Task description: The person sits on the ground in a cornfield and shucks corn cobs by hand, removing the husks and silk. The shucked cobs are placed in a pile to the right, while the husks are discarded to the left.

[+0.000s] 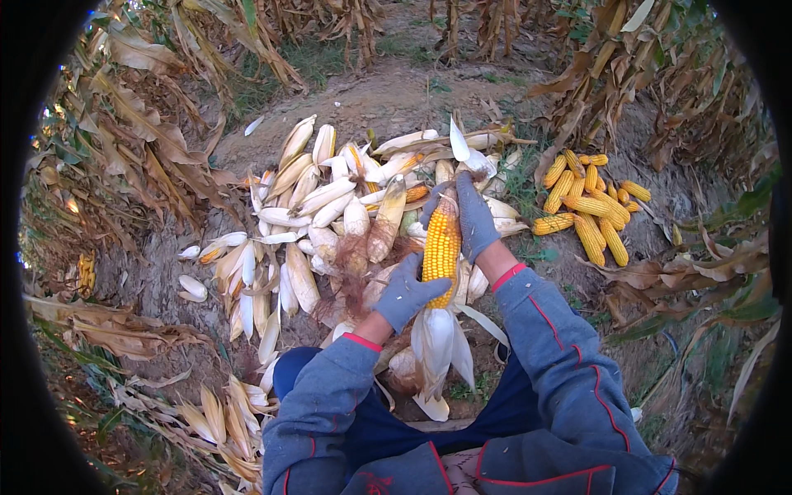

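Both my hands wear grey gloves. My left hand (408,293) grips the lower part of a yellow ear of corn (442,247), whose pale husk (434,349) is peeled back and hangs down towards me. At the ear's upper end, my right hand (473,216) has its fingers round the tip and some brown silk. Beyond and left of my hands lies a heap of corn ears in husks (328,201), a few showing yellow kernels. Reddish-brown corn silk (354,278) is tangled over the heap. My legs in dark trousers are bent on either side of the hanging husk.
A pile of husked yellow ears (588,207) lies on the soil to the right. Peeled husks (226,421) are scattered at the lower left. Dry corn stalks (148,117) stand on both sides and at the far edge. More yellow ears (86,272) show at the far left.
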Tool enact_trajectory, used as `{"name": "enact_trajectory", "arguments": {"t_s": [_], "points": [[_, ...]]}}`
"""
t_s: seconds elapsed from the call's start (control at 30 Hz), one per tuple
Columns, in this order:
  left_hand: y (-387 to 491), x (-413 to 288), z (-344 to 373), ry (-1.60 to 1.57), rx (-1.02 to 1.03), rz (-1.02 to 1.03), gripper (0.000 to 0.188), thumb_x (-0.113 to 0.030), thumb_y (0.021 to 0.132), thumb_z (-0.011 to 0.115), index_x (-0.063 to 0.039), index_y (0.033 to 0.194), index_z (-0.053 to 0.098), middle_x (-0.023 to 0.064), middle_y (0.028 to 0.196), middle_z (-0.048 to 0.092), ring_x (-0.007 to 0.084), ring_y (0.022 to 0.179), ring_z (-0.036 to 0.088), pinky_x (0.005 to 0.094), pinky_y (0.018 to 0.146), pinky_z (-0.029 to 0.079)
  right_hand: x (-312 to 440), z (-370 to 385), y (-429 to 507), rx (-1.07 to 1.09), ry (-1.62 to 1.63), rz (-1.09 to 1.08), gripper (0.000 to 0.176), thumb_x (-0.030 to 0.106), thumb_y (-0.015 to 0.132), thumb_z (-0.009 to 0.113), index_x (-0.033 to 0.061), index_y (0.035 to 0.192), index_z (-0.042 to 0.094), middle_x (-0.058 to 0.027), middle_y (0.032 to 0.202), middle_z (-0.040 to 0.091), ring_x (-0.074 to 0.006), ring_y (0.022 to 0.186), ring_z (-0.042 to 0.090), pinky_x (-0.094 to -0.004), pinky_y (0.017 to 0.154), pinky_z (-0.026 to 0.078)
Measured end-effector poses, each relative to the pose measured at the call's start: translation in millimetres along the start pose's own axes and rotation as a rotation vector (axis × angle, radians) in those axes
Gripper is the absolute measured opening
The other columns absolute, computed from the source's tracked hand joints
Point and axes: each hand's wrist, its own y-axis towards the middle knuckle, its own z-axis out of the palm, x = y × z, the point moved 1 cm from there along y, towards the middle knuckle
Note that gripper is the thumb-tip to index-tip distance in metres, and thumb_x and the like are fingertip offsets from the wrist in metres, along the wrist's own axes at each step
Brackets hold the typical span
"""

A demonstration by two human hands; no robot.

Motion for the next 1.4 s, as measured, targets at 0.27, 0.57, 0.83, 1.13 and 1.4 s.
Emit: {"name": "enact_trajectory", "arguments": {"t_s": [0.27,0.57,0.83,1.13,1.4], "points": [[3.0,18.9,-6.8,0.141,-0.149,0.013,0.055,-0.026,0.072,0.074,0.005,0.112,0.053,0.0145,0.101,0.063,0.0187,0.089,0.061,0.0323,0.079,0.049,-28.6,1.1,-6.7,-0.144,-0.121,-0.158,0.034,0.032,0.092,0.057,0.0044,0.111,0.056,-0.0099,0.096,0.064,-0.0155,0.079,0.061,-0.0282,0.071,0.051],[5.8,5.7,10.7,0.122,-0.284,0.103,0.053,-0.023,0.069,0.077,0.000,0.112,0.055,0.0106,0.105,0.063,0.0188,0.091,0.062,0.0316,0.081,0.050,-28.7,7.7,-4.6,-0.196,-0.005,-0.164,0.023,0.029,0.093,0.056,0.0072,0.100,0.059,-0.0034,0.091,0.061,-0.0127,0.083,0.055,-0.0270,0.075,0.047],[6.2,-1.1,0.2,-0.169,-0.167,0.038,0.053,-0.021,0.070,0.080,-0.002,0.114,0.057,0.0059,0.104,0.065,0.0137,0.092,0.062,0.0284,0.082,0.050,-13.5,5.8,-5.6,-0.100,0.304,-0.081,0.023,0.030,0.094,0.055,0.0075,0.098,0.057,-0.0034,0.082,0.059,-0.0139,0.074,0.058,-0.0292,0.069,0.050],[7.3,-4.4,-19.2,-0.257,-0.210,0.142,0.050,-0.016,0.071,0.077,-0.001,0.113,0.054,0.0047,0.099,0.063,0.0120,0.085,0.060,0.0269,0.076,0.050,-10.0,9.5,-8.4,0.071,-0.240,-0.135,0.035,0.025,0.089,0.063,0.0009,0.113,0.056,-0.0067,0.101,0.061,-0.0149,0.091,0.057,-0.0282,0.082,0.047],[11.6,4.9,-16.3,-0.222,-0.292,0.152,0.049,-0.017,0.070,0.078,0.000,0.109,0.055,0.0069,0.097,0.064,0.0142,0.082,0.062,0.0283,0.073,0.051,-33.9,3.6,-13.2,-0.197,-0.883,-0.309,0.036,0.036,0.090,0.056,0.0004,0.096,0.064,-0.0156,0.084,0.064,-0.0287,0.078,0.061,-0.0392,0.070,0.046]]}}
